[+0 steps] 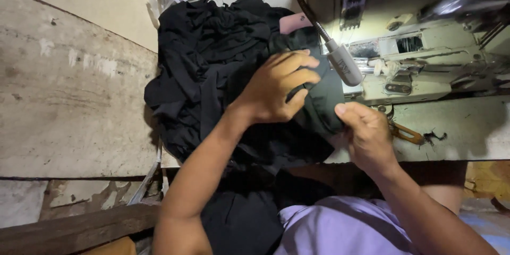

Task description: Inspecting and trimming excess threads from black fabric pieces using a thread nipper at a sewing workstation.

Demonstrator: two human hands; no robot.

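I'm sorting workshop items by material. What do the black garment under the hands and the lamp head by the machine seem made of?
Black garment: soft, matte woven or knit cloth, judging by its limp folds; the fibre cannot be told. Lamp head: probably smooth grey plastic or painted metal, with a dull sheen, on a black flexible neck.

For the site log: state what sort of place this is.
Probably a small sewing workshop: a sewing machine with a gooseneck lamp, and both hands, left hand and right hand, gripping black fabric.
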